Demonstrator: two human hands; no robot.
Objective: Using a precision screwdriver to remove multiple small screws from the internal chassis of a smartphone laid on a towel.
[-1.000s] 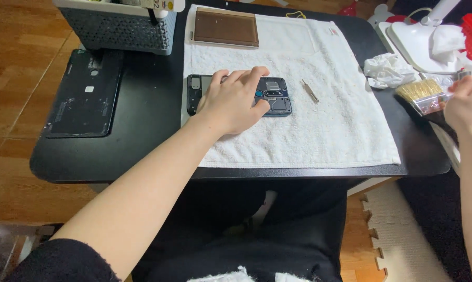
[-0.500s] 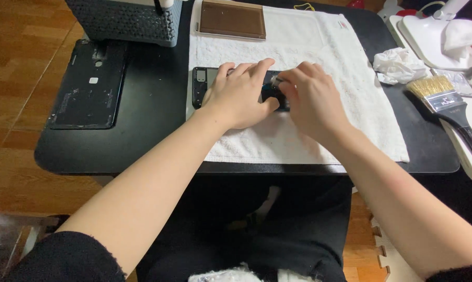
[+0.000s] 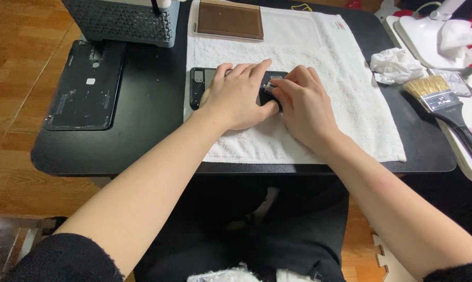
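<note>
An opened black phone body (image 3: 198, 84) lies on a white towel (image 3: 345, 104) in the middle of a black table (image 3: 142, 141). My left hand (image 3: 237, 96) rests flat on the phone and covers most of it, pressing it down. My right hand (image 3: 305, 107) meets it from the right, fingertips pinched at a small metal part at the phone's right end. Whether the fingers hold a tool there is hidden.
A black phone back cover (image 3: 85, 86) lies on the table's left. A grey mesh box (image 3: 122, 21) and a brown tray (image 3: 229, 20) stand at the back. A crumpled tissue (image 3: 395, 65), a paintbrush (image 3: 445, 107) and a white lamp base (image 3: 429, 34) sit to the right.
My right hand came in from the far right, by the paintbrush, and now sits on the phone beside my left hand. The left hand has stayed on the phone.
</note>
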